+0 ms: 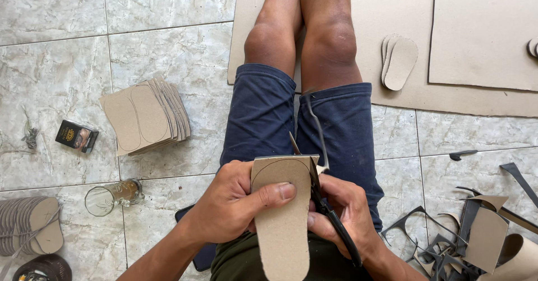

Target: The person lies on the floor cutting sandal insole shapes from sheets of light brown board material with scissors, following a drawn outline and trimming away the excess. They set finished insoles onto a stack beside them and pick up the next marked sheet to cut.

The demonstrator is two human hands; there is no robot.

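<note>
My left hand [232, 202] grips a brown cardboard piece [283, 219] with a sole outline drawn on it, thumb pressed on its face. My right hand [342, 213] holds black-handled scissors [330, 216] whose blades [294, 144] cut along the top right edge of the cardboard. A thin curled strip of offcut [318, 129] rises from the cut above my lap. I sit on the floor in blue shorts with legs stretched forward.
A fanned stack of marked cardboard pieces [147, 115] lies to the left, with a small black box [77, 136] and a glass mug [115, 196]. Cut soles are stacked at lower left [31, 225] and ahead on large cardboard sheets [399, 61]. Offcut scraps [465, 230] pile at right.
</note>
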